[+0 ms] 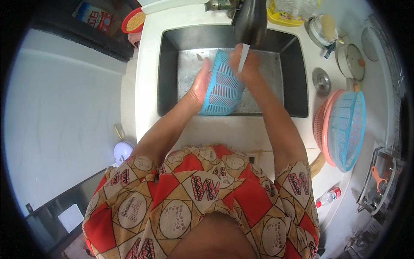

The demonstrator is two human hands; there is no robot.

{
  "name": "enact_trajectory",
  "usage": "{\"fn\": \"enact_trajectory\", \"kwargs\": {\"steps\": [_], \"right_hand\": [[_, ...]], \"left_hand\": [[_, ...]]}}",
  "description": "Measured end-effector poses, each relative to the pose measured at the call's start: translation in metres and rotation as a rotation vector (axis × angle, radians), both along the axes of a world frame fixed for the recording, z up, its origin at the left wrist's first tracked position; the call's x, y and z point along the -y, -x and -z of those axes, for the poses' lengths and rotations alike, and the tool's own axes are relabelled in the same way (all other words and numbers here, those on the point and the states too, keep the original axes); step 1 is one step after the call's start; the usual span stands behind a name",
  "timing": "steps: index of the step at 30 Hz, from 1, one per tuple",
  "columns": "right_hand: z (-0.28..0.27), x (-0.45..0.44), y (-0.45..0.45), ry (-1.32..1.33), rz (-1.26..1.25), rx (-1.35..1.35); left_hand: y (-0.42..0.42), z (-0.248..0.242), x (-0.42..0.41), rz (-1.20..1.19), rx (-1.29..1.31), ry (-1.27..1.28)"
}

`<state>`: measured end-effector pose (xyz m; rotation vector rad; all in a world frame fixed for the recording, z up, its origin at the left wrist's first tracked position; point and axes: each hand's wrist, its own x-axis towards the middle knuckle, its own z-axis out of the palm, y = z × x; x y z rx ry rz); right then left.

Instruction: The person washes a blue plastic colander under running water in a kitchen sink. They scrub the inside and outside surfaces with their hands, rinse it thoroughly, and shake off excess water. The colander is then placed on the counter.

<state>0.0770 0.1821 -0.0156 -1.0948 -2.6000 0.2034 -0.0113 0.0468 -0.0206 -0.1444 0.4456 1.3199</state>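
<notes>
My left hand (202, 82) grips a blue plastic colander (223, 90) inside the sink (296, 74). The colander is tilted on its side, its rim towards that hand, thumb outside and fingers behind the slotted wall. My right hand (244, 63) is at the colander's outer right side, near its upper end, blurred; whether it holds anything is not clear. Above it hangs the dark faucet head (250, 30), and a thin white streak, apparently water, runs down from it over the right hand.
On the counter to the right are a metal sink strainer (321, 81), a lidded pot (351, 61), stacked pink and blue baskets (346, 129) and a plastic bottle (329, 197). A yellow container (284, 17) stands behind the sink. At the left back is a red bowl (127, 24) of grain-like food.
</notes>
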Motion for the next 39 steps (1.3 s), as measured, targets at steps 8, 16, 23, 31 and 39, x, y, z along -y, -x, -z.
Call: {"fn": "enact_trajectory", "kwargs": {"steps": [8,16,23,31,39], "right_hand": [[0.015,0.09,-0.003,-0.18,-0.303,-0.04],[-0.021,0.009,-0.005,0.153,-0.098,0.047],[0.018,0.066,0.01,-0.268,-0.259,0.02],[-0.023,-0.02,-0.002,0.494,0.305,-0.142],[-0.004,0.083,-0.005,0.159,-0.16,-0.427]], "left_hand": [[0.017,0.015,0.001,-0.051,0.144,-0.187],[0.001,0.008,0.006,-0.067,0.118,-0.224],[0.017,0.018,0.001,-0.163,-0.135,-0.067],[0.008,0.002,-0.007,0.038,0.291,-0.584],[0.008,0.001,-0.011,-0.037,-0.66,-0.042]]}}
